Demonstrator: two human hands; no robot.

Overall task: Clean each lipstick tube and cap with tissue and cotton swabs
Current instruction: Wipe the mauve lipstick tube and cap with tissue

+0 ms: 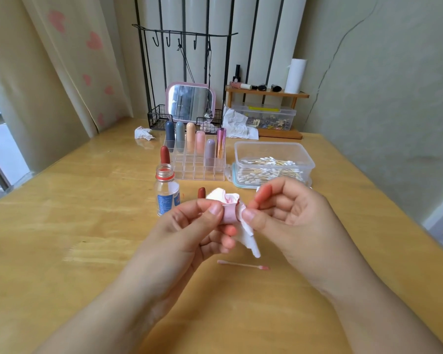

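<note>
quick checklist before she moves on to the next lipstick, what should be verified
1. Pink tube gripped by left hand: ok.
2. Tissue pinched by right hand: ok.
3. Tissue has clean area left: ok, lower part white.
4. Tube fully clean: cannot tell, partly covered.
5. Fresh cotton swabs in clear box: ok.
6. Used swab cleared from table: not ok.

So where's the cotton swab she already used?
The used cotton swab lies flat on the wooden table, near the middle of the head view, just below the two hands and the tissue they hold.
</note>
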